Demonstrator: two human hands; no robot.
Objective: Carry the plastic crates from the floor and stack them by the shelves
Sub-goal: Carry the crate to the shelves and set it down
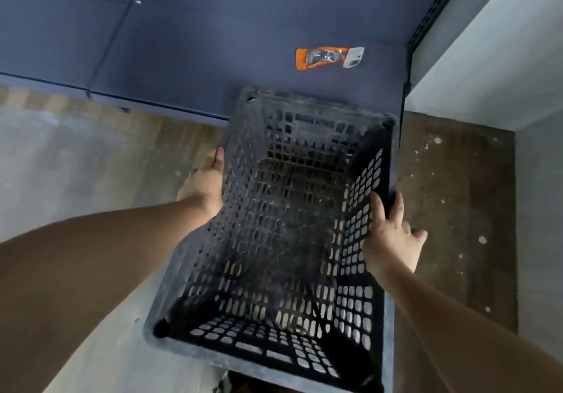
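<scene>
Both hands grip the black crate (283, 225) by opposite rims — left hand (204, 186), right hand (390, 234) — keeping it level near the blue shelf (189, 57).

Down below, a worn concrete floor (76, 161), grey and brown in patches, with pale specks scattered across its right side. Along the top runs a dark blue shelf (189, 42), flat and matte, its front edge cutting diagonally from the left. Near the shelf's far right corner lies an orange packet (320, 57) with a small white device (353, 57) touching its right end. On the right, a pale wall (487, 66) meets a perforated dark metal upright (432, 15).
</scene>
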